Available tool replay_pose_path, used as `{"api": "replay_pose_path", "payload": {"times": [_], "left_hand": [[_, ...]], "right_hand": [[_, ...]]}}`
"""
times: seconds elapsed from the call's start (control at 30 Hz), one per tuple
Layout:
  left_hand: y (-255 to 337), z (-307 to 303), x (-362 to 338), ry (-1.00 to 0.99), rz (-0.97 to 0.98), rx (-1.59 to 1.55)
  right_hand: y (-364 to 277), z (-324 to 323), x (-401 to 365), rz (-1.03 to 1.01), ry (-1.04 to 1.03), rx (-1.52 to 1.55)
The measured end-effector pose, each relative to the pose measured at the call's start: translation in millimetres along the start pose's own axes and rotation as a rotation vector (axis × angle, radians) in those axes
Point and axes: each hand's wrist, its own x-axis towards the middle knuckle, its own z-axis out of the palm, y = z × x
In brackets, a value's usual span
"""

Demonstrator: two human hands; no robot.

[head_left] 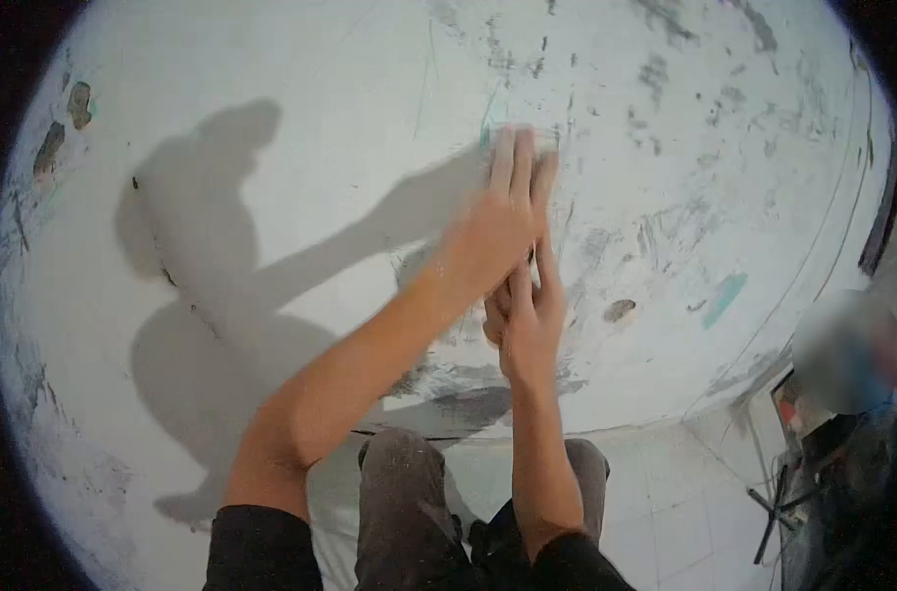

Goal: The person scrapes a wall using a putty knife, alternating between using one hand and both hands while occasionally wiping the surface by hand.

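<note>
My left hand [508, 202] reaches up and to the right across a scuffed white wall [350, 118], its fingers stretched out and slightly blurred by motion. Just below it is my right hand [529, 320], with some fingers pointing up and others curled. The two hands overlap, and the left one partly hides the fingertips of the right. Whether the right hand holds anything between its fingers cannot be made out. Dark scuffs and scratches surround both hands on the white surface.
A turquoise mark [726, 299] and a chipped spot [620, 310] lie right of my hands. Pale floor tiles [655, 492] show below. At the lower right are dark legs of a stand [778, 507] and a blurred round patch. My shadow falls on the left.
</note>
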Motion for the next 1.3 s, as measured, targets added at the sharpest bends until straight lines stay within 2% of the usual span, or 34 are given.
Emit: {"api": "replay_pose_path", "payload": {"times": [0.07, 0.1, 0.2, 0.27, 0.33, 0.47, 0.53, 0.6, 0.73, 0.77, 0.9, 1.07, 1.13, 1.17, 1.27, 1.3], "left_hand": [[-13.2, -3.1, 24.1, 0.058, -0.099, -0.089], [-17.2, -8.0, 26.1, 0.094, -0.063, 0.037], [-14.8, -11.0, 18.3, 0.044, -0.011, 0.052], [-5.8, -17.5, 1.8, 0.076, -0.009, -0.047], [7.3, -6.5, -11.9, 0.115, -0.037, -0.128], [8.3, -4.5, -19.9, 0.03, 0.007, -0.071], [5.8, -1.2, -12.0, 0.058, -0.02, -0.112], [13.5, 0.8, -11.0, 0.035, -0.043, -0.076], [16.8, 0.1, -17.0, 0.121, -0.089, -0.12], [13.0, 0.0, -19.6, 0.097, -0.04, -0.076], [10.3, -9.4, -15.4, 0.009, -0.049, -0.043], [-2.9, -15.9, -9.0, 0.032, -0.065, -0.042], [1.0, -12.1, -19.0, -0.031, -0.014, -0.042], [0.9, 1.7, -20.9, 0.072, -0.009, -0.103], [-3.3, 2.1, 2.4, 0.138, -0.103, -0.081], [-6.4, -6.5, 7.0, 0.1, -0.099, -0.098]], "right_hand": [[-7.9, 6.5, 13.9, -0.078, -0.009, 0.005], [-18.1, 8.4, 14.8, -0.064, -0.02, 0.019], [-20.9, 5.6, 0.7, -0.038, -0.049, 0.05], [-17.9, 0.1, -13.7, 0.011, -0.022, -0.008], [-14.1, -4.2, -27.7, 0.076, -0.033, 0.062], [-6.1, -9.1, -33.1, 0.104, -0.003, 0.037], [-14.6, -10.0, -28.4, 0.124, 0.006, 0.014], [-3.1, -20.9, -27.8, 0.094, 0.003, -0.032], [-5.5, -23.8, -24.4, 0.095, -0.062, -0.002], [-2.7, -23.5, -24.9, 0.101, -0.055, 0.011], [0.5, -16.7, -14.7, 0.077, -0.059, 0.03], [-2.7, -5.6, -7.9, 0.005, -0.088, 0.01], [-5.3, -6.8, -12.9, 0.044, -0.058, -0.008], [-2.1, -9.6, -10.2, 0.051, -0.048, -0.012], [-6.8, -2.8, 2.5, 0.014, -0.053, 0.01], [-12.0, 1.3, 3.0, 0.005, -0.047, 0.025]]}}
